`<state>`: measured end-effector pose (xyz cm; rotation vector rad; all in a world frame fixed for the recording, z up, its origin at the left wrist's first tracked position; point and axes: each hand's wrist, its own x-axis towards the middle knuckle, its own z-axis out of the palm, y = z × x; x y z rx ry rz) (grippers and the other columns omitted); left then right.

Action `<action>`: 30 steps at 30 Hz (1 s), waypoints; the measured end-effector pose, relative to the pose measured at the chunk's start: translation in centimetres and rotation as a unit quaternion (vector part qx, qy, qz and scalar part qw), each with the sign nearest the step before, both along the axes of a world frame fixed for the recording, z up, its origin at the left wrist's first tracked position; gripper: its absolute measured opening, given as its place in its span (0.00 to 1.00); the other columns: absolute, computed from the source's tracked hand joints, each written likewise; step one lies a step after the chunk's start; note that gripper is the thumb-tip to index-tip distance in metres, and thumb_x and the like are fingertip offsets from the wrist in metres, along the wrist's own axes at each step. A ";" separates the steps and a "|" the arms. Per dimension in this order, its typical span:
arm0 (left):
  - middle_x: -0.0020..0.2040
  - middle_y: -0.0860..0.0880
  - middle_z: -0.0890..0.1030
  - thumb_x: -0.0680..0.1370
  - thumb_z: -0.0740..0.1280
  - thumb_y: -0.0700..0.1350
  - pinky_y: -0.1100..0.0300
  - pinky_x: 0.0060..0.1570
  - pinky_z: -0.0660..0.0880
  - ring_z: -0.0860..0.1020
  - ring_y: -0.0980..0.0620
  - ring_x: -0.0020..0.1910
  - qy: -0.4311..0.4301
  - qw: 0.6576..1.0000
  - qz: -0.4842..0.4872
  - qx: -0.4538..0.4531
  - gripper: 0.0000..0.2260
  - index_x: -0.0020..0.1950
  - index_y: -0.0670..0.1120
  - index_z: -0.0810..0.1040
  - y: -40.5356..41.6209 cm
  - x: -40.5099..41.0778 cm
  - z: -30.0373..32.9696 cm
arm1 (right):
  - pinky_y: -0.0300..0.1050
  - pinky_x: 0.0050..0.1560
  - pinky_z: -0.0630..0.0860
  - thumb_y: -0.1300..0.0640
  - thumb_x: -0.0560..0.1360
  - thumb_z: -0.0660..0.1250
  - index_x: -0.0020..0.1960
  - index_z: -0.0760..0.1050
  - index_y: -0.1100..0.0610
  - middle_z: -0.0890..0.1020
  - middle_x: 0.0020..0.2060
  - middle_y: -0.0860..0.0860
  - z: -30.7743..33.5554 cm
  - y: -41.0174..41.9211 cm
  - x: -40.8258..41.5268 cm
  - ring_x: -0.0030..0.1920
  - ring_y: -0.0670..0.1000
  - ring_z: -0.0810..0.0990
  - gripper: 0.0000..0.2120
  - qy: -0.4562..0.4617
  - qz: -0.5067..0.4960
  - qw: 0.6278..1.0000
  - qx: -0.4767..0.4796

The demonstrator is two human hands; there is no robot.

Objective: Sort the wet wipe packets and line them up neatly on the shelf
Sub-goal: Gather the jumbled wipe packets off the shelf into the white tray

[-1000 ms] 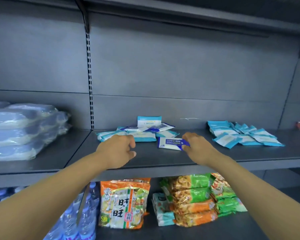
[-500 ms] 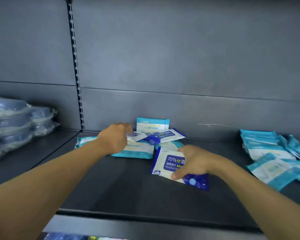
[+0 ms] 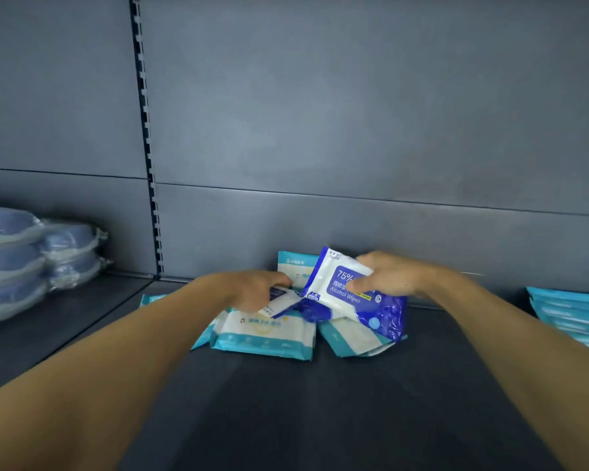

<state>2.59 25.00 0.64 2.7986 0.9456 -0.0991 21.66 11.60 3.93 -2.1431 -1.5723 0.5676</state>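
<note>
My right hand [image 3: 391, 277] grips a dark blue and white alcohol wipes packet [image 3: 351, 294], lifted and tilted over the pile at the back of the dark shelf [image 3: 320, 402]. At the pile's left, my left hand [image 3: 252, 288] pinches a second blue and white packet [image 3: 281, 302], which lies partly under the raised one. Beneath them lie teal and white wet wipe packets: one flat in front [image 3: 264, 333], another at the right [image 3: 352, 339]. A third teal packet [image 3: 295, 266] stands against the back wall.
More teal packets [image 3: 572, 314] are stacked at the right edge of the shelf. Plastic-wrapped blue bundles [image 3: 31, 260] are piled on the left bay. A slotted upright [image 3: 147, 137] runs up the grey back panel.
My right hand has lifted the alcohol wipes packet off the shelf and brought it back over the pile. My left hand stays at the pile on the second blue packet. The camera moved closer.
</note>
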 end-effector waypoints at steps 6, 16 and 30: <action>0.67 0.48 0.68 0.77 0.59 0.40 0.50 0.65 0.63 0.66 0.47 0.66 0.041 0.996 0.017 0.074 0.23 0.71 0.54 0.65 0.5 0.4 0.2 | 0.53 0.54 0.79 0.50 0.75 0.69 0.58 0.73 0.57 0.83 0.51 0.53 -0.8 1.2 0.7 0.49 0.53 0.84 0.16 0.023 -0.006 0.995 -0.096; 0.61 0.47 0.73 0.77 0.60 0.41 0.47 0.65 0.59 0.70 0.48 0.60 -0.021 0.995 0.067 0.066 0.15 0.63 0.47 0.66 0.6 -2.0 0.8 | 0.42 0.46 0.79 0.52 0.73 0.72 0.51 0.72 0.54 0.82 0.50 0.50 0.7 -0.1 -1.1 0.48 0.49 0.82 0.12 -0.107 0.004 0.992 -0.064; 0.57 0.41 0.78 0.79 0.59 0.39 0.53 0.50 0.73 0.76 0.42 0.52 -0.275 0.944 0.154 0.099 0.12 0.62 0.43 0.69 -1.4 -11.9 7.5 | 0.42 0.35 0.68 0.54 0.76 0.66 0.49 0.69 0.58 0.76 0.43 0.50 1.4 -5.4 -3.8 0.39 0.49 0.75 0.09 -0.112 -0.105 0.973 0.175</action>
